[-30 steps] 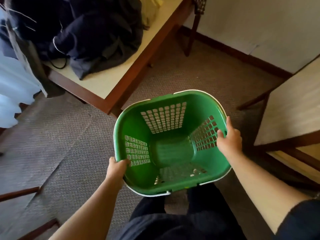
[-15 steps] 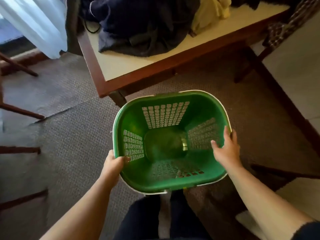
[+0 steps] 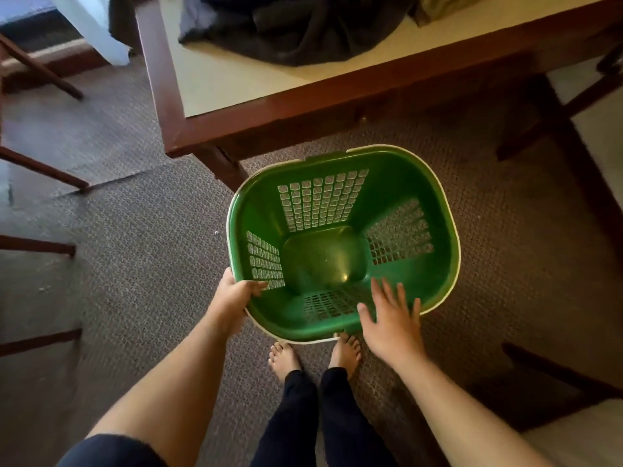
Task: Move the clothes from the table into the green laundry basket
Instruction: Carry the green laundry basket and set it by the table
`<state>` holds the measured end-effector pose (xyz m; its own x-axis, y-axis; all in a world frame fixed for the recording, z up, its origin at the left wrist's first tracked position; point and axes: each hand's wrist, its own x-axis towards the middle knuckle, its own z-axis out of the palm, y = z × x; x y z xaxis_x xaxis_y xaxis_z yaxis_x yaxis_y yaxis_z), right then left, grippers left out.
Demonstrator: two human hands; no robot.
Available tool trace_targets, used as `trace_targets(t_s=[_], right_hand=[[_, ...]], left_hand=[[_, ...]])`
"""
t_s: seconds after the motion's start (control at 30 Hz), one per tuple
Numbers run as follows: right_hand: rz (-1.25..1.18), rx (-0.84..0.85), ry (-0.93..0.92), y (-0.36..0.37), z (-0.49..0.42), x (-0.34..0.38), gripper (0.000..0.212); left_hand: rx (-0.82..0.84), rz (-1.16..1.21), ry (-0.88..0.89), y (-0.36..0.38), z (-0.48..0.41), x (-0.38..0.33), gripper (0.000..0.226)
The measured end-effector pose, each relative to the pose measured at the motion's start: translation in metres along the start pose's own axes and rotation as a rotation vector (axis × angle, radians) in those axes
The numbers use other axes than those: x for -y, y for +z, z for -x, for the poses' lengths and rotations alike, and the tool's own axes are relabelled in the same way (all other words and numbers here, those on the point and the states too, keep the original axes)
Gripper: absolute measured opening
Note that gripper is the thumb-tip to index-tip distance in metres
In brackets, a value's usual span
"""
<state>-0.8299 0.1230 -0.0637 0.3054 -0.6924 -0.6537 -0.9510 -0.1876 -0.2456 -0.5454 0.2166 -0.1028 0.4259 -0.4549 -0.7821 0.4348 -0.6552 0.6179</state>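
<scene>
The green laundry basket with a white rim sits low over the carpet, just in front of the table corner, and holds nothing. My left hand grips its left rim, thumb hooked inside. My right hand hovers at the near right rim with fingers spread, holding nothing. Dark clothes lie heaped on the table at the top, with a yellowish garment at their right edge.
The wooden table's leg stands close to the basket's far left. Chair legs line the left side, and another chair stands at right. My bare feet are just behind the basket on the brown carpet.
The basket has come down in front of the table. My right hand has let go of the right rim and spread open. My left hand still grips the left rim.
</scene>
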Motion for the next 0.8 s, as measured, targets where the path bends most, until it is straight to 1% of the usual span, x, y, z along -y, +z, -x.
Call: trace_targets(t_s=[0.07, 0.13, 0.27, 0.33, 0.4, 0.43, 0.47, 0.5, 0.57, 0.6, 0.8], right_hand=[[0.075, 0.02, -0.044, 0.011, 0.0, -0.003, 0.065], [0.097, 0.033, -0.084, 0.018, -0.003, -0.007, 0.065], [0.098, 0.052, -0.124, 0.023, -0.011, -0.009, 0.067], [0.107, 0.052, -0.12, 0.024, -0.011, -0.006, 0.067], [0.103, 0.048, -0.118, 0.025, -0.008, 0.0, 0.067], [0.085, 0.045, -0.12, 0.024, -0.007, 0.003, 0.067], [0.06, 0.042, -0.122, 0.023, -0.005, 0.008, 0.067], [0.035, 0.04, -0.128, 0.021, -0.004, 0.012, 0.067], [-0.021, 0.033, -0.143, 0.016, 0.002, 0.025, 0.067], [-0.051, 0.024, -0.152, 0.012, 0.005, 0.032, 0.067], [-0.224, -0.128, -0.253, -0.031, 0.036, 0.081, 0.064]], left_hand=[[0.013, 0.014, 0.016, -0.003, -0.009, 0.004, 0.066], [0.012, 0.01, 0.023, -0.005, -0.014, 0.005, 0.064], [-0.069, -0.072, -0.007, -0.012, -0.026, 0.009, 0.051], [-0.166, -0.204, -0.038, -0.013, -0.027, 0.011, 0.046], [-0.282, -0.418, -0.058, -0.007, -0.015, 0.008, 0.044], [-0.332, -0.498, -0.037, -0.001, -0.006, 0.005, 0.045], [-0.366, -0.561, 0.008, 0.006, 0.003, 0.002, 0.05], [-0.383, -0.62, 0.069, 0.012, 0.01, 0.002, 0.06], [-0.374, -0.778, 0.199, 0.022, 0.028, 0.001, 0.085], [-0.35, -0.85, 0.249, 0.027, 0.037, -0.001, 0.09], [-0.065, -0.839, 0.551, 0.044, 0.104, -0.047, 0.071]])
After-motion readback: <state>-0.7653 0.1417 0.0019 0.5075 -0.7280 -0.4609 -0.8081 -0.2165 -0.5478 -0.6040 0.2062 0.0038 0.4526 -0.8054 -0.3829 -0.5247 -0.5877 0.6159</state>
